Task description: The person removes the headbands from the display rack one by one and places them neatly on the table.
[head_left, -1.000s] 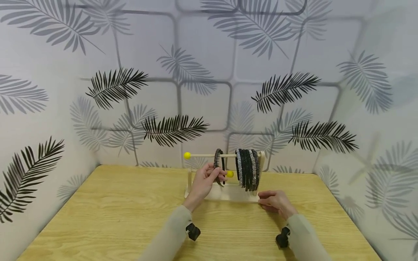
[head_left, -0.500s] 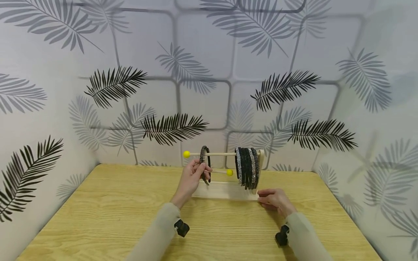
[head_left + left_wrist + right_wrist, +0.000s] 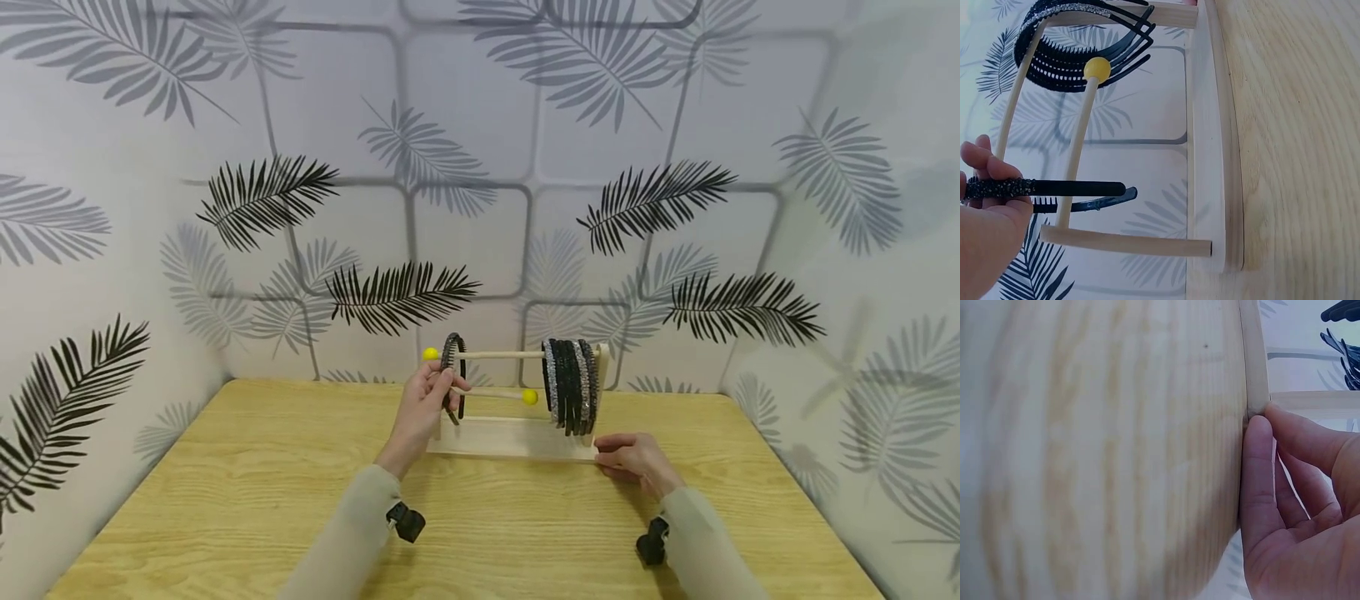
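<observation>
My left hand (image 3: 422,410) pinches a dark, toothed headband (image 3: 453,348) near the left end of the upper rod (image 3: 498,355) of a wooden headband stand (image 3: 510,438). Close beside the headband is the yellow ball (image 3: 431,354) on that rod's tip. Seen from the left wrist, this headband (image 3: 1079,189) has a glittery outer face and its ends hang past the lower rod (image 3: 1079,150). At the right end of the stand's base, my right hand (image 3: 636,460) grips the base's corner between thumb and fingers.
Several black and silver headbands (image 3: 570,387) hang together at the right end of the upper rod, by the upright (image 3: 602,367). A second yellow ball (image 3: 529,397) tips the lower rod. The stand is on a wood-grain table (image 3: 300,483) before a leaf-patterned backdrop (image 3: 480,250).
My left hand has slid the headband leftward along the upper rod, from near its middle to beside the yellow ball. The right hand stays at the base's corner.
</observation>
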The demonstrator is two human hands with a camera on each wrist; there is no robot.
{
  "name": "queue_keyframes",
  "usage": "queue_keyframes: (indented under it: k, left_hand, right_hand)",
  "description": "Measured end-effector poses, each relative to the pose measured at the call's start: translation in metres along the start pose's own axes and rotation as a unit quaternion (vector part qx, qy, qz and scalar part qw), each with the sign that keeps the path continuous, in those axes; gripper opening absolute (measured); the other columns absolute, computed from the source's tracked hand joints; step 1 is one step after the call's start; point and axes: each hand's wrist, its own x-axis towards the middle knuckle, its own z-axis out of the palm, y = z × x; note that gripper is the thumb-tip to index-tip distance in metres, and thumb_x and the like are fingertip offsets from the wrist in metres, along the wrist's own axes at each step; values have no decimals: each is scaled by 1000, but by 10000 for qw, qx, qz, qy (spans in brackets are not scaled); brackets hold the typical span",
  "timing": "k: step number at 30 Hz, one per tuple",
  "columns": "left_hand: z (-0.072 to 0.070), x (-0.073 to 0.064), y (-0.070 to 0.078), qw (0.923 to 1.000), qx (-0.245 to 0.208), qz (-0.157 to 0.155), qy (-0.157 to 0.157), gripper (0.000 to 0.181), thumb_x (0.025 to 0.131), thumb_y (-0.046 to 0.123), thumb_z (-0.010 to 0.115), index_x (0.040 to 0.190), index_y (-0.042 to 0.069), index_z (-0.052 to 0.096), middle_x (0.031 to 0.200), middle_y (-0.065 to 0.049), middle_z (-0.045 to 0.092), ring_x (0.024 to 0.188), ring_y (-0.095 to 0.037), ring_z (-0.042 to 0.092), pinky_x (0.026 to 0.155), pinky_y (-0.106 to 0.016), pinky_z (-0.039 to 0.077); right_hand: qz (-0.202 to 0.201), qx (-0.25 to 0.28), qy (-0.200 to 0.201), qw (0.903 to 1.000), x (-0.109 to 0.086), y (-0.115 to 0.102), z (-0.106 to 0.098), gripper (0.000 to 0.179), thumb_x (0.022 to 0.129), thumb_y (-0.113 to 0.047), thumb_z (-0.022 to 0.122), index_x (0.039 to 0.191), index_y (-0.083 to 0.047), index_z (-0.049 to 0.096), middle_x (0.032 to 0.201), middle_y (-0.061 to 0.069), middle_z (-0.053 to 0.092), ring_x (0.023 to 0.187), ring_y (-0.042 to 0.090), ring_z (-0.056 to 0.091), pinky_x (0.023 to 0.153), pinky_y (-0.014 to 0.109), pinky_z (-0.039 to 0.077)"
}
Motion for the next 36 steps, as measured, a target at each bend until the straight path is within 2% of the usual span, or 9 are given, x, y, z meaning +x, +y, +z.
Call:
queue_keyframes:
  k: [5,10,16,22,29,36]
  left_hand:
    - [-8,-3,0,9998,-183,75,58,21,107,19,40,115,3,50,91,-3,64,66,-12,46,64,-25,42]
    - [-14,-4,2,9998,-29,89,169,22,107,21,40,116,4,50,89,0,63,65,-12,44,62,-26,40]
    - [-20,-3,4,9997,33,163,155,22,107,21,40,118,7,52,89,-2,63,61,-12,41,61,-28,36]
    - [-24,1,2,9994,71,186,273,24,107,21,41,117,5,55,85,1,63,60,-9,39,60,-23,34]
    - [-31,6,-2,9975,319,78,628,29,106,22,42,118,3,61,86,0,63,70,-11,44,66,-23,40]
    - [-35,10,-3,9968,183,87,770,30,106,24,44,119,3,60,84,1,63,73,-13,48,69,-24,45]
  right_hand:
    - [-14,38,-3,10000,-1,1,0,40,88,1,69,127,8,60,109,15,71,80,10,70,74,29,59]
    - [-25,64,-22,10000,0,1,0,40,88,2,69,127,8,60,108,14,72,81,10,71,74,29,59]
    - [9,52,17,10000,0,1,-1,41,87,2,70,127,8,61,106,12,72,80,10,71,73,29,59]
    - [34,49,22,10000,-1,1,-1,39,87,2,70,126,7,62,107,14,71,80,11,71,74,30,59]
    - [31,112,22,9999,-1,0,0,38,88,3,68,125,8,62,113,18,69,81,12,71,75,31,59]
    - [60,103,34,9999,0,1,-1,38,88,3,68,126,8,62,109,15,71,81,11,71,75,31,59]
